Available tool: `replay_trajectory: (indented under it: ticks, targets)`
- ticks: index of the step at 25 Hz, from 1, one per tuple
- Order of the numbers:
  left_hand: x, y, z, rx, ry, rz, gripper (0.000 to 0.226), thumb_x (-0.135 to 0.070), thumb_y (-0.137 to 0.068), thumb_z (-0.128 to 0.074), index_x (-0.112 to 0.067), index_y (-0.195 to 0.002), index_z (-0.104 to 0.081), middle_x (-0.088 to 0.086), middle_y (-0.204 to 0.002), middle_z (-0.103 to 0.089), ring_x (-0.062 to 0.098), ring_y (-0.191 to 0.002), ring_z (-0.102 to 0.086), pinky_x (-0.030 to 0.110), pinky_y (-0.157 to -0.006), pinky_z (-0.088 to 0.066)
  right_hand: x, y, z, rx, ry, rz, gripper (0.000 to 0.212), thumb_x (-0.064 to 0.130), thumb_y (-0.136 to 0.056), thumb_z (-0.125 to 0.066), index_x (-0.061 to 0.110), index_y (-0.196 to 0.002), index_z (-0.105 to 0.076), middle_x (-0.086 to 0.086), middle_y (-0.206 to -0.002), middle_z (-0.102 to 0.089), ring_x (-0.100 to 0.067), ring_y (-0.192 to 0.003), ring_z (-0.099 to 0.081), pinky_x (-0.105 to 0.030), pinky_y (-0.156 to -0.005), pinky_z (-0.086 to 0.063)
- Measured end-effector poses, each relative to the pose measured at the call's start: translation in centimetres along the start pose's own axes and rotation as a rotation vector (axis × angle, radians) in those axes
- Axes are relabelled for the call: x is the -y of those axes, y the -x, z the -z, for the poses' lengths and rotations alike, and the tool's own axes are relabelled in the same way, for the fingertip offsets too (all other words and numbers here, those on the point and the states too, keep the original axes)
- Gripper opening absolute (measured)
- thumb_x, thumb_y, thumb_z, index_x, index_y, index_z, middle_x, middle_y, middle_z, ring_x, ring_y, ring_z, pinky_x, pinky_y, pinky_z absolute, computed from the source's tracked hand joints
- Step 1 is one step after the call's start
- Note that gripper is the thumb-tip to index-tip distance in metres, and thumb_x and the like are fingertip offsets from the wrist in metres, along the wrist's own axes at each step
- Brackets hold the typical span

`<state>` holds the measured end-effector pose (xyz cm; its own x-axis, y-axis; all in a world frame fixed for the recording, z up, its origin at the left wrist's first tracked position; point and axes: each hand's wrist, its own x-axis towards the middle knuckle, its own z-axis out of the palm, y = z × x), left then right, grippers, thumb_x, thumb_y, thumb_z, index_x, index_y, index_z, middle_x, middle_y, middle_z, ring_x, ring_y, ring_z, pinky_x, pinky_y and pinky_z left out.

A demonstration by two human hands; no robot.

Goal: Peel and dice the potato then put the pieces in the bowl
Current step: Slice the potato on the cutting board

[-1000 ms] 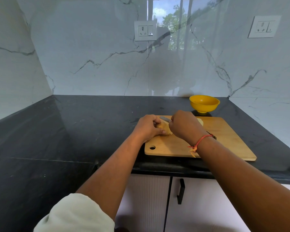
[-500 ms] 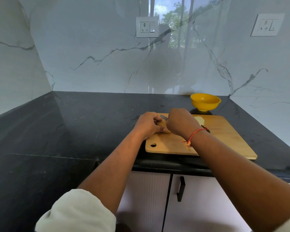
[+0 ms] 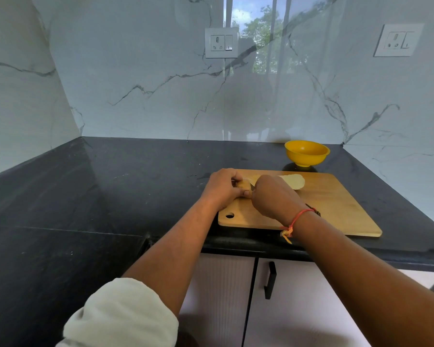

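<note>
Head view: a wooden cutting board (image 3: 336, 211) lies on the black table (image 3: 110, 186), its near edge close to the table's front lip. At the board's 10 o'clock corner the left hand (image 3: 223, 189) grips a peeled potato piece (image 3: 244, 185), fingers curled over it and pinning it to the wood. Just at 3 o'clock of that piece is the right hand (image 3: 271, 196), closed in a fist around a knife (image 3: 314, 211). Only the dark butt of its handle shows plainly, sticking out past the wrist; the blade is mostly hidden between the hands. A red thread (image 3: 297, 219) is tied around that wrist. A second potato half (image 3: 295, 181) lies on the board at 1 o'clock of the right hand, partly behind it. The yellow bowl (image 3: 307, 152) stands on the table just beyond the board's far edge, at 12 o'clock of that half; nothing shows above its rim.
</note>
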<state>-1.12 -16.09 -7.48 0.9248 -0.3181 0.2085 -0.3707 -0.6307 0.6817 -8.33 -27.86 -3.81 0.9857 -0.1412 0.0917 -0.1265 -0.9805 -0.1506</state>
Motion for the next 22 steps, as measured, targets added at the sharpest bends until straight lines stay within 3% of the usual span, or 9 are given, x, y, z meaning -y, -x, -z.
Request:
replay_trajectory:
  ticks: [6, 10, 14, 17, 20, 22]
  targets:
    - [0.0, 0.0, 0.1, -0.003, -0.008, 0.004, 0.051, -0.025, -0.078, -0.084, -0.015, -0.124, -0.064, 0.001, -0.124, -0.066, 0.017, -0.115, -0.060, 0.033, -0.101, -0.048, -0.8, 2.2, -1.2, 0.041, 0.046, -0.034, 0.013, 0.019, -0.098, -0.054, 0.011, -0.104, -0.062, -0.001, -0.074, -0.048, -0.017, -0.079, -0.054, -0.028, -0.071, -0.047]
    - [-0.1, -0.2, 0.2, 0.011, -0.026, 0.013, 0.051, -0.026, -0.078, -0.084, -0.015, -0.124, -0.064, 0.001, -0.124, -0.065, 0.017, -0.116, -0.060, 0.032, -0.100, -0.048, -2.0, 4.1, -1.7, 0.075, 0.127, 0.053, 0.021, 0.023, -0.097, -0.058, 0.014, -0.115, -0.061, -0.003, -0.097, -0.061, -0.018, -0.094, -0.063, -0.030, -0.082, -0.051]
    - [-0.2, 0.0, 0.3, 0.026, -0.010, 0.025, 0.052, -0.025, -0.079, -0.083, -0.015, -0.125, -0.063, 0.001, -0.126, -0.065, 0.017, -0.117, -0.059, 0.034, -0.102, -0.047, -3.8, 5.5, -2.0, 0.028, 0.160, 0.121, 0.046, 0.023, -0.094, -0.063, 0.020, -0.136, -0.046, -0.006, -0.112, -0.062, -0.022, -0.100, -0.063, -0.033, -0.079, -0.051]
    - [-0.2, -0.1, 0.4, 0.040, 0.004, 0.036, 0.053, -0.025, -0.078, -0.084, -0.016, -0.126, -0.063, 0.001, -0.126, -0.065, 0.017, -0.117, -0.059, 0.035, -0.104, -0.047, -5.3, 5.2, -2.2, -0.077, 0.188, 0.152, 0.043, 0.024, -0.094, -0.063, 0.025, -0.134, -0.047, -0.001, -0.096, -0.059, -0.018, -0.086, -0.061, -0.032, -0.075, -0.054]
    - [-0.1, 0.1, 0.3, 0.036, 0.046, 0.042, 0.053, -0.025, -0.078, -0.084, -0.016, -0.126, -0.063, 0.000, -0.125, -0.065, 0.017, -0.116, -0.060, 0.034, -0.103, -0.048, -6.2, 4.7, -1.8, -0.156, 0.095, 0.126, 0.020, 0.028, -0.099, -0.051, 0.025, -0.117, -0.060, 0.006, -0.080, -0.055, -0.010, -0.072, -0.056, -0.029, -0.070, -0.054]
    - [0.1, 0.4, 0.1, 0.023, 0.077, 0.035, 0.052, -0.026, -0.078, -0.084, -0.018, -0.126, -0.064, -0.001, -0.124, -0.065, 0.015, -0.115, -0.060, 0.031, -0.101, -0.048, -6.2, 4.6, -1.2, -0.203, -0.004, 0.094, 0.023, 0.032, -0.099, -0.046, 0.024, -0.102, -0.068, 0.005, -0.072, -0.056, -0.009, -0.066, -0.054, -0.026, -0.064, -0.050]
